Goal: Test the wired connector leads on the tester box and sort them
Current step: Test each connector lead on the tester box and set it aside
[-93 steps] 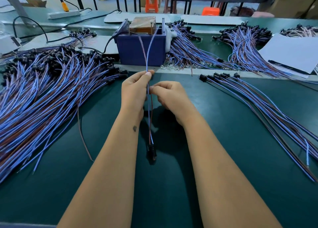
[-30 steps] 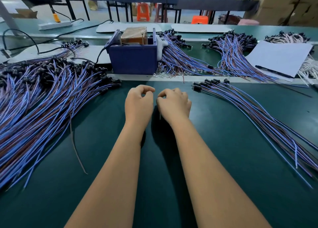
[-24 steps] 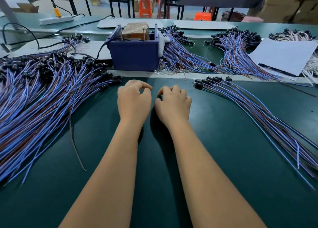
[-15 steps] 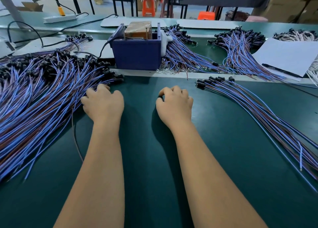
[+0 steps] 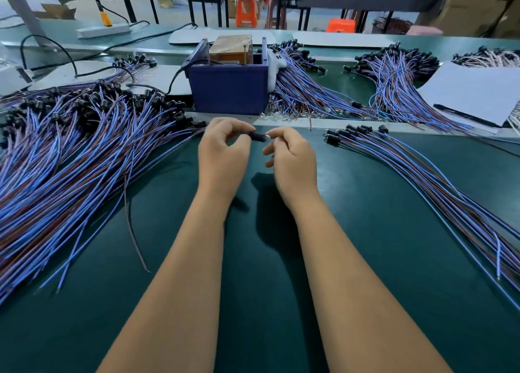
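Our left hand has come back from the lead pile; both hands pinch one black connector between them, right hand at its clear tip.

- The scene is seen through a single wide-angle view, worn on the person's head.
- The view is aimed forward and down across the green mat, from just above and behind both forearms, which enter from the bottom edge.
- The left hand and right hand are framed close, near the centre.
- The blue tester box is seen further off, and distant tables are caught along the top edge.
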